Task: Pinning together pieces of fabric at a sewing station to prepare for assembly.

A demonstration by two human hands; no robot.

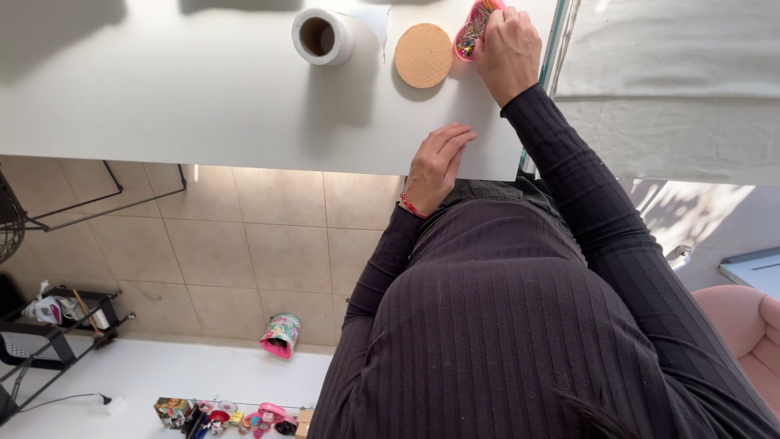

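One white table (203, 106), top surface flat, near edge running across the view above a tiled floor (244, 252).
One pale cloth (666, 89), spread to the right of the table edge, wrinkled, partly in shade.
One pink upholstered seat (743, 325), corner only, at the right margin.
One black wire rack (57, 325) at lower left, carrying small mixed items too small to tell apart.
One roll of white paper (322, 36) on the table, lying on its side, hollow core facing the camera, loose end trailing to the right.
One round cork coaster (423, 54), flat on the table, just right of the roll, apart from it.
One small pink container (474, 29), far right of the table near its edge, filled with many-coloured small pieces, count not readable; just right of the coaster.
One pink patterned cup (281, 335) tipped on the floor below.
One cluster of small colourful objects (236, 416) along the bottom margin, number not readable.
Two hands, both in black ribbed sleeves.
Right hand (508, 49): curled over the pink container, fingers bent against its right side, gripping it.
Left hand (437, 162): empty, fingers extended and close together, laid flat on the near table edge; one red cord bracelet (410, 206) at the wrist.
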